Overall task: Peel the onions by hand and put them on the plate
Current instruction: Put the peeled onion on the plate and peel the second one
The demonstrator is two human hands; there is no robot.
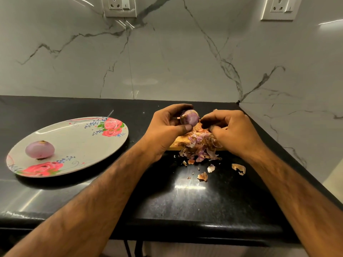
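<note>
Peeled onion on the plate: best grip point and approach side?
Probably from above, pinching the peeled onion across its smooth left and right flanks at the widest part. Its rough ends show at the far and near edges, so those would make poor contact. It sits alone on the shallow plate, so nothing blocks a top-down reach.

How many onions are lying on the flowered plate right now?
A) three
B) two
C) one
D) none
C: one peeled onion lies on the plate; the other onion is gripped in the left hand while the right hand pinches its skin.
</note>
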